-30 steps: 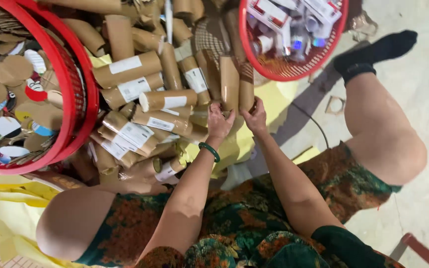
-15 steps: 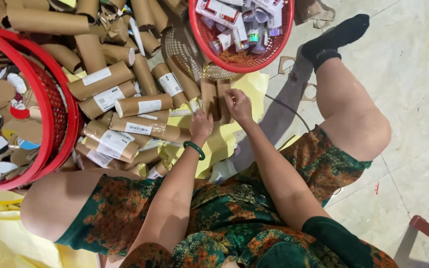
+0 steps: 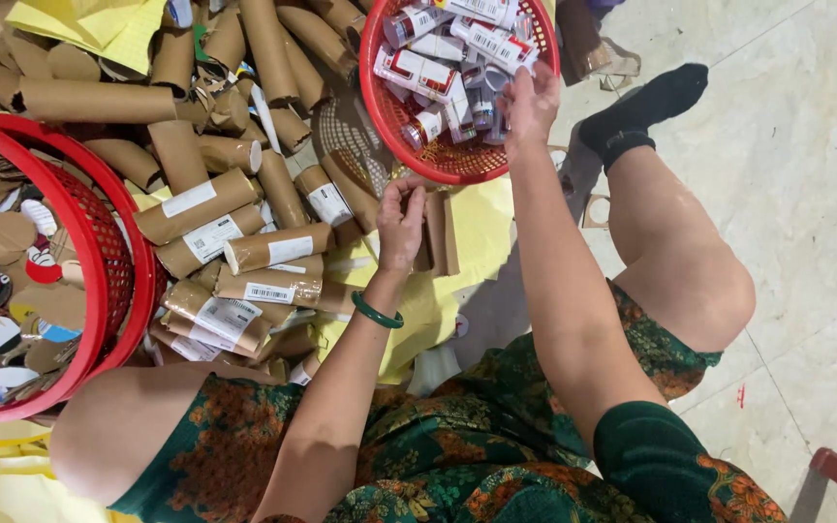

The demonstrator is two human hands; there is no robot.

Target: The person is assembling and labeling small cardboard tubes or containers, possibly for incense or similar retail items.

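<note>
Left hand pinches a brown cardboard tube; right hand, seemingly half-open, touches the red mesh basket.

Even, bright indoor light falls from above, soft and diffuse — no hard-edged shadows anywhere. The pale stone floor carries a mild sheen without blown-out glare. Faint, soft shadow gathers beneath the raised leg and between the cardboard tubes. Focus is fairly sharp at centre; labels on the tubes show as crisp shapes. The right hand over the small red basket is slightly smeared by motion. Wide-angle distortion bends the frame edges — the large red basket at the left bulges outward, and the corners soften.
</note>
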